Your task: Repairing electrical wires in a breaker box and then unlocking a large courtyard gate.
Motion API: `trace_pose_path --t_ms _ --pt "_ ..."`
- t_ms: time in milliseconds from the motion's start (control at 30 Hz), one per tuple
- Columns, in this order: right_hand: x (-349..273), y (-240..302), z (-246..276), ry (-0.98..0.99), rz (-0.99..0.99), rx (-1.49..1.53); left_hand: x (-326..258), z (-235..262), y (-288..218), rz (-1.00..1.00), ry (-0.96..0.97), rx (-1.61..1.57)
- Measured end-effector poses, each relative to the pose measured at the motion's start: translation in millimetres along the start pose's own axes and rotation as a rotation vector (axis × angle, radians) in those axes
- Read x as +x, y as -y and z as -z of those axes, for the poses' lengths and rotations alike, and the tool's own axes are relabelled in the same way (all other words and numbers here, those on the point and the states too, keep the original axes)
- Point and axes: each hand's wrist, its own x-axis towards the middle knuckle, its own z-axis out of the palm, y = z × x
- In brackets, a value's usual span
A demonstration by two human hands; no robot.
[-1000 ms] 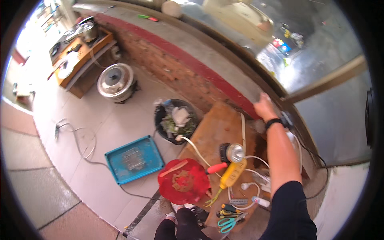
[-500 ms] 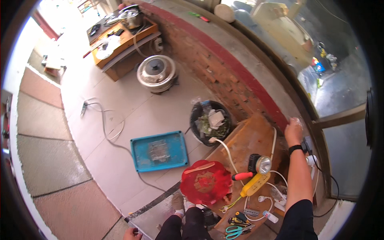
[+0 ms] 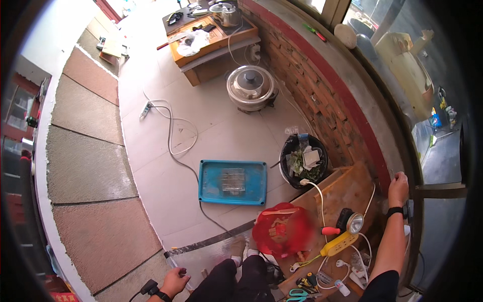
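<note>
My right hand (image 3: pixel 398 188), with a dark wristband, reaches to the ledge (image 3: pixel 373 117) below the window. Its fingers are pinched together, and whatever they hold is too small to make out. Low in the view, my left hand (image 3: pixel 175 282) hangs beside my leg, its fingers loosely bent and nothing visible in them. Nearest my right forearm is a wooden board (image 3: pixel 336 201) carrying a lamp (image 3: pixel 354 222), a yellow power strip (image 3: pixel 339 244) and a red-handled tool (image 3: pixel 330 231). A red scalloped basin (image 3: pixel 271 240) sits left of the board.
Teal scissors (image 3: pixel 300 294), small tools and cables lie at the lower right. A blue tray (image 3: pixel 205 182) is on the tiled floor, left of a full bin (image 3: pixel 287 174). Farther off stand a lidded pot (image 3: pixel 250 93) and a wooden table (image 3: pixel 193 75). A grey cord (image 3: pixel 187 167) crosses the floor.
The view has swung left, so the scene sits farther right. My left hand has come further into view; my right hand remains at the ledge, its fingers now pinched more visibly.
</note>
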Motion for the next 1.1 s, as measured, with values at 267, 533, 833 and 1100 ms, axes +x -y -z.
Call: trace_pose_path --t_ms 267,533,833,1100 --pt "-95.0 196.1 104.4 0.375 0.398 0.736 -9.1 70.2 -72.0 -0.163 0.061 -0.215" --pt "-286.0 447.2 229.6 1.246 0.396 1.178 -1.6 201.0 -139.3 -0.484 0.372 -0.465" --pt "-286.1 669.9 350.2 1.227 0.583 1.083 33.0 408.6 -89.6 -0.587 0.261 -0.456" --pt "-228.5 832.8 355.6 1.415 0.526 1.166 109.0 548.9 -93.4 -0.526 0.198 -0.793"
